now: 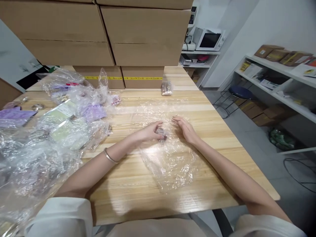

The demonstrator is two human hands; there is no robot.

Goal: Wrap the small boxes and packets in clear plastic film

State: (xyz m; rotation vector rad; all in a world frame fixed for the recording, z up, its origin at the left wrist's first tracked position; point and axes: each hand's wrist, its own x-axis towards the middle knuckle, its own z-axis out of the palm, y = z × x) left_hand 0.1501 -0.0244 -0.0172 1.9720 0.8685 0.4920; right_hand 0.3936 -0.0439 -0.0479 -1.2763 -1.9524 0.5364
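Holding a small packet (161, 133), too blurred to name further, near the middle of the wooden table (217, 177), with the left hand (149, 131) curled around it from nine o'clock, thumb on the near side and fingers on the far side, closed lightly on it; probably gripped this low to steady it close to the surface. Having beneath it a crinkled sheet of clear plastic (172, 168), reaching out towards twelve and six o'clock, perhaps spread this wide to lie between packet and wood. Holding the right hand (187, 130) at three o'clock from the packet, fingers extended and slightly bent, back of the hand upward, with nothing visible in its grasp; impossible to tell touching from hovering; likely placed opposite the left to guard that side of the sheet. Angling both forearms inward, from about eight and four o'clock, apparently for an even reach from either side. Showing, around nine o'clock, a heap of clear bags (32, 154) with purple cards (93, 112) among them, presumably sited there to avoid crowding the sheet. Showing also, at twelve o'clock, a second packet (166, 88) beside cardboard boxes (145, 36), stacked along the far edge probably to save working room.
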